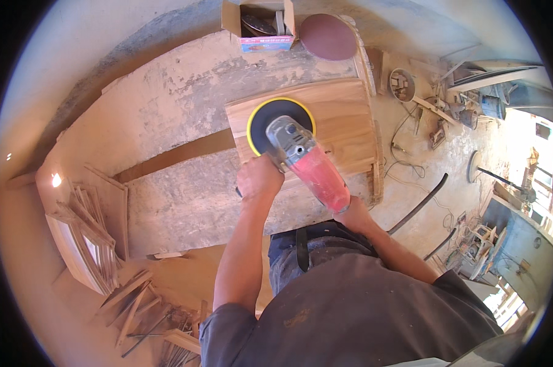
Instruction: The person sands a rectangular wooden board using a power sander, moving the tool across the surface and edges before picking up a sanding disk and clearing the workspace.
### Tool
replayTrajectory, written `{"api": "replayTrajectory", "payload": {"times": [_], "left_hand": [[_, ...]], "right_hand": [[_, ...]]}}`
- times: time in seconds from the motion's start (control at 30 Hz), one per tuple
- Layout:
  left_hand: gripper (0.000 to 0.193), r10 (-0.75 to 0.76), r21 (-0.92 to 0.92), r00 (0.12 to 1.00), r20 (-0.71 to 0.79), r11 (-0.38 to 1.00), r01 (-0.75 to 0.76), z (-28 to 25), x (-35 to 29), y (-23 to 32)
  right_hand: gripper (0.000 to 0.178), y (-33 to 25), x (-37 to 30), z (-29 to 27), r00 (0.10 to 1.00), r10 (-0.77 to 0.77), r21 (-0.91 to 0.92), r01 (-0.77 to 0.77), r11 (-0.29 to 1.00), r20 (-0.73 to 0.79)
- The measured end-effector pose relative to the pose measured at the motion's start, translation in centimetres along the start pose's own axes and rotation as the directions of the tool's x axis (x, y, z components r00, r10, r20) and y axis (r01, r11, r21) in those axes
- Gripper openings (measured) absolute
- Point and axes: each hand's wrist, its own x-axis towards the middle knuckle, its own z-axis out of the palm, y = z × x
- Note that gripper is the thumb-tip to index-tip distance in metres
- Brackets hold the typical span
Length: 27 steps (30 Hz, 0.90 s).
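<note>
A red and grey angle sander [318, 176] is in both my hands, its round black pad [265, 116] with a yellow rim over a wooden panel [343, 116]. My left hand [260, 177] is closed round the side handle near the tool's head; only a dark end of that handle shows. At the rear of the red body, my right hand [353, 216] is wrapped round the tool, its fingers mostly hidden. The panel has light brown grain and lies on the right part of the workbench. Whether the pad touches the wood, I cannot tell.
The worn workbench [178, 79] has a long gap between its boards. At its far edge are an open cardboard box [266, 43] and a reddish-brown sanding disc [327, 37]. Wood pieces [89, 238] lean at the left. Cables [405, 164] and a bucket [402, 84] lie at the right.
</note>
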Motion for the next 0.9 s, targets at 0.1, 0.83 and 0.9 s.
{"api": "replayTrajectory", "payload": {"times": [0.1,0.83,0.9], "left_hand": [[0.023,-0.06,-0.03,0.995,-0.085,0.998,0.058,-1.5,0.7,-2.0],[0.025,0.157,0.289,0.983,0.096,0.94,-0.179,1.5,6.4,22.4],[0.022,0.205,0.285,0.97,0.128,0.929,-0.234,1.8,5.8,25.1]], "right_hand": [[0.041,-3.4,2.0,-1.1,0.997,-0.054,-0.073,0.058,0.996,0.053],[0.032,10.7,3.6,-11.4,0.997,-0.037,0.027,0.039,0.999,-0.068],[0.034,12.0,2.8,-12.6,0.993,0.045,0.133,-0.03,0.991,-0.112]]}}
